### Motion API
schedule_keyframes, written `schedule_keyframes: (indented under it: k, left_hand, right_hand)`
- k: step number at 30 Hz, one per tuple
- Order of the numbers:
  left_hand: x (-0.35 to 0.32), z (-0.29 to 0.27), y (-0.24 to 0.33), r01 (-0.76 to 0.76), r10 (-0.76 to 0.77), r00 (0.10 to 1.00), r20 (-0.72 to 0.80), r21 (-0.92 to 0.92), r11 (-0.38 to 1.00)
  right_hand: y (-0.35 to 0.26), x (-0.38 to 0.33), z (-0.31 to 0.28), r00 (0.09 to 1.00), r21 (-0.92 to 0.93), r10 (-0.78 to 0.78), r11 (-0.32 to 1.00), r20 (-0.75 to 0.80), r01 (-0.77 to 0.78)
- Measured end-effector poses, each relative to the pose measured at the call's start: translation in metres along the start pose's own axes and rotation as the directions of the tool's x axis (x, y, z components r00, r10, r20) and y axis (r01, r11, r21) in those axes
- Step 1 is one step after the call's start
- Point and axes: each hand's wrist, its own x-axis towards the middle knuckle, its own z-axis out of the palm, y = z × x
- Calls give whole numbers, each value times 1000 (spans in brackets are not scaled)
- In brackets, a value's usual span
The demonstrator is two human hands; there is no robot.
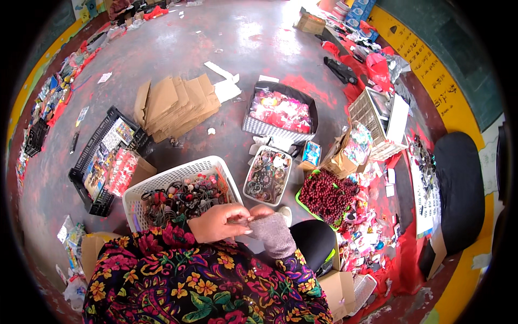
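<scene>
1. Head view: my left hand [216, 222] and right hand [261, 212] come together over my lap, thumbs and fingertips bunched close; whether they pinch anything small, I cannot tell.
2. Nearest, at ten o'clock, sits a white basket [178, 174] of tangled hair ties [172, 202]; my left hand and flowered sleeve [167, 237] block its near side.
3. At one o'clock is a small white tray [286, 178] of more hair ties, with a checked box [270, 131] of pink packets [283, 110] beyond.
4. At eleven lies a cardboard stack [178, 105]; at ten, past the basket, a black crate [100, 208].
5. Toward three, my dark knee [315, 237] juts up between my grey cuff [276, 237] and a green tray [308, 209] heaped with dark red beads [328, 194].
6. At two, a carton [335, 162] and a cream crate [364, 110] crowd together.
</scene>
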Motion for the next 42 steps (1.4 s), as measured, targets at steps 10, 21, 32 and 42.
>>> schedule_keyframes:
  k: [10,21,32,42]
  left_hand:
    - [-3,-1,10,-80,81,997,18,-46,996]
    - [0,-3,-5,-68,51,988,144,115,991]
    - [-4,-9,-2,122,-117,895,430,17,992]
    - [-9,-3,3,104,-87,899,429,-17,994]
  right_hand:
    - [-49,-24,-6,999,130,-51,990,-16,53]
    - [-89,-40,0,995,-275,-6,961,103,35]
    - [-76,-33,-10,946,-198,-106,965,307,173]
    - [-74,-35,-5,949,-65,-34,996,312,57]
